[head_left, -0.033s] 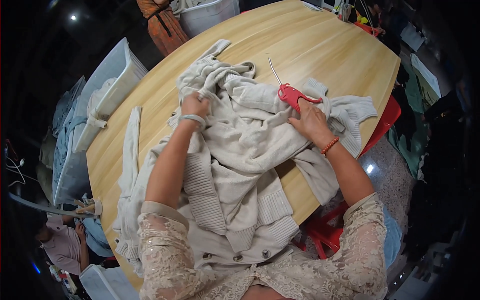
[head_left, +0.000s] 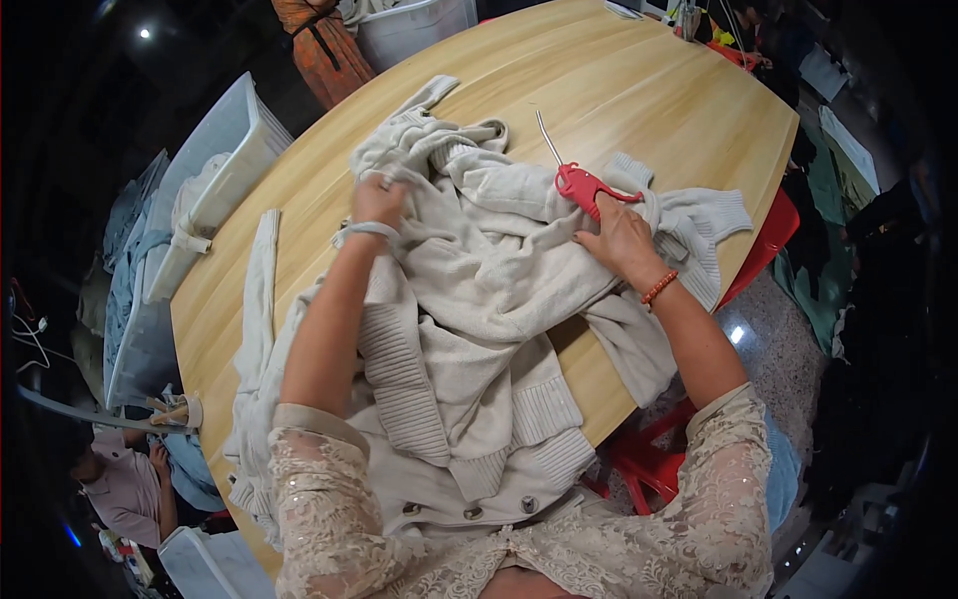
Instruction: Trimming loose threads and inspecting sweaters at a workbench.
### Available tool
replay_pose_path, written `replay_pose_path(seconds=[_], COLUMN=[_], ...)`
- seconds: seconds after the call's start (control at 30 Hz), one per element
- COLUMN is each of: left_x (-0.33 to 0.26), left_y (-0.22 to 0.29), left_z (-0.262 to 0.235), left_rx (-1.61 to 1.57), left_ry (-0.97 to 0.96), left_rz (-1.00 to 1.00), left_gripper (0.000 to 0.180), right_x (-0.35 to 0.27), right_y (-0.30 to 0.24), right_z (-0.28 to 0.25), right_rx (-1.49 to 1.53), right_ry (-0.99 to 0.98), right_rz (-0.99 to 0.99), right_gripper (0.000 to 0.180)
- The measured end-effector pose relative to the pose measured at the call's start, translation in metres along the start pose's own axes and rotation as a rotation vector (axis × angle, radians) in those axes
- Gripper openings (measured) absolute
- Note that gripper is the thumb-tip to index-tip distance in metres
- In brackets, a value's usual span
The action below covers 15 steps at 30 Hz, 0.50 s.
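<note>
A cream knit cardigan (head_left: 489, 275) lies rumpled across the wooden table in front of me, its ribbed bands folded towards me. My left hand (head_left: 379, 203) has its fingers closed on the cloth at the cardigan's left side. In my right hand (head_left: 624, 238) is a red air blow gun (head_left: 589, 188), its thin bent metal nozzle pointing away and to the left over the table. That hand rests at the cardigan's right side, and its fingertips are partly hidden behind the gun. Closer to me, a knit piece with buttons (head_left: 474, 513) hangs at the table's near edge.
The wooden table (head_left: 609, 75) stretches away from me. At its left stands a white plastic bin (head_left: 235, 165) with cloth inside; another bin (head_left: 424, 30) is at the back. A red stool (head_left: 654, 464) stands under the near right edge. Other people (head_left: 130, 489) are at the left and back.
My left hand has shifted slightly to the left, drawing the cloth's left side with it. The right hand and the blow gun have stayed nearly still.
</note>
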<state>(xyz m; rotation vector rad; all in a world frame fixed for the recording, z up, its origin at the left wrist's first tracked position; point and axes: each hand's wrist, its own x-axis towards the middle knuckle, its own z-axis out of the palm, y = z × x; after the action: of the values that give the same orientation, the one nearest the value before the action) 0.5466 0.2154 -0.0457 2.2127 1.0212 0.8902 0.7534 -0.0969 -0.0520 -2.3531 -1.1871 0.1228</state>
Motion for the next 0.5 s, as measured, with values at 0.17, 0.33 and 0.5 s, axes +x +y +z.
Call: replay_pose_path(seconds=[0.17,0.33,0.5], left_x=[0.01,-0.082,-0.283], left_y=[0.045,0.09,0.069], left_z=[-0.13,-0.318,-0.392], left_rx=[-0.679,-0.919,-0.9], left_ry=[0.032,0.128,0.544], left_rz=[0.137,0.002,-0.213], left_gripper=[0.017,0.031,0.042], right_x=[-0.002,-0.027,-0.061], right_y=[0.012,-0.031,-0.08], right_z=[-0.011,-0.046,-0.052], right_rx=[0.066,0.185,0.339], right_ry=[0.072,0.021,-0.141], right_rz=[-0.025,-0.132,-0.429], right_gripper=[0.047,0.038,0.046])
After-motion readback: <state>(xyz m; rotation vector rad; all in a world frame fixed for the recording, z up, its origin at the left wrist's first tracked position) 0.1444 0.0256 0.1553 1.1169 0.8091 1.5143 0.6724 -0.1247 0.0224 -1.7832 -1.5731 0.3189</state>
